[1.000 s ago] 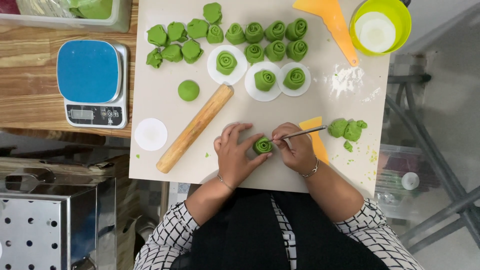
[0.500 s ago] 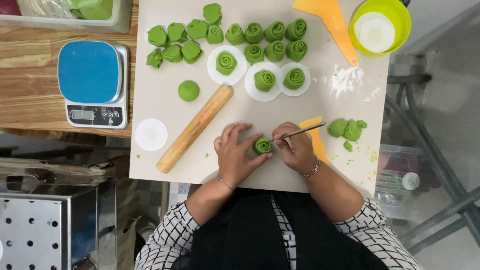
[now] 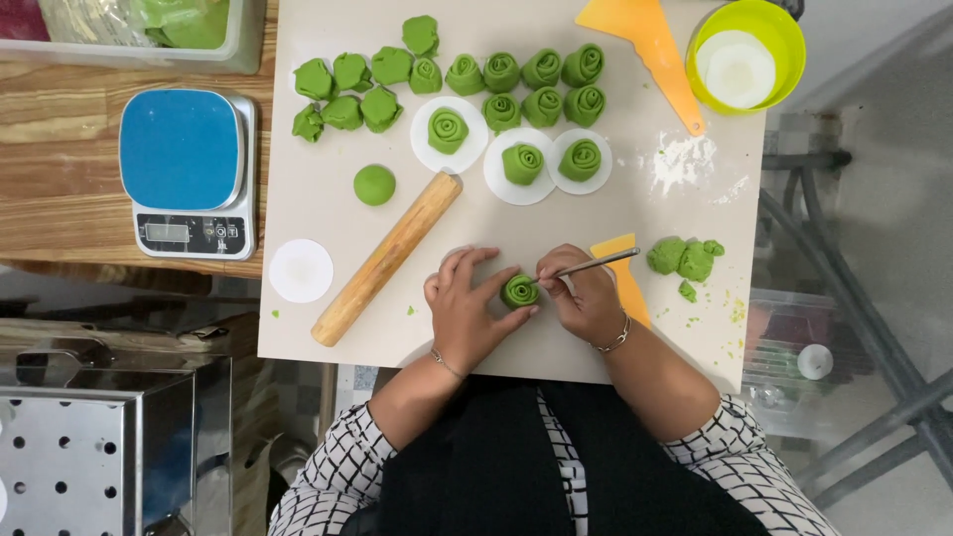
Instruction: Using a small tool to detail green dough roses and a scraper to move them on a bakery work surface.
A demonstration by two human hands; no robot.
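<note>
A green dough rose sits on the pale work mat near its front edge. My left hand cups the rose from the left with fingertips on it. My right hand grips a thin metal tool whose tip touches the rose's top right. Several finished green roses stand in rows at the back, three of them on white paper discs. A plain green dough ball lies beside a wooden rolling pin.
A blue kitchen scale stands left of the mat on the wooden table. A yellow-green bowl and an orange scraper lie back right. Green dough scraps sit at right, and a white disc at left.
The metal tool's tip has shifted slightly on the rose. Both hands stay in the same place around it.
</note>
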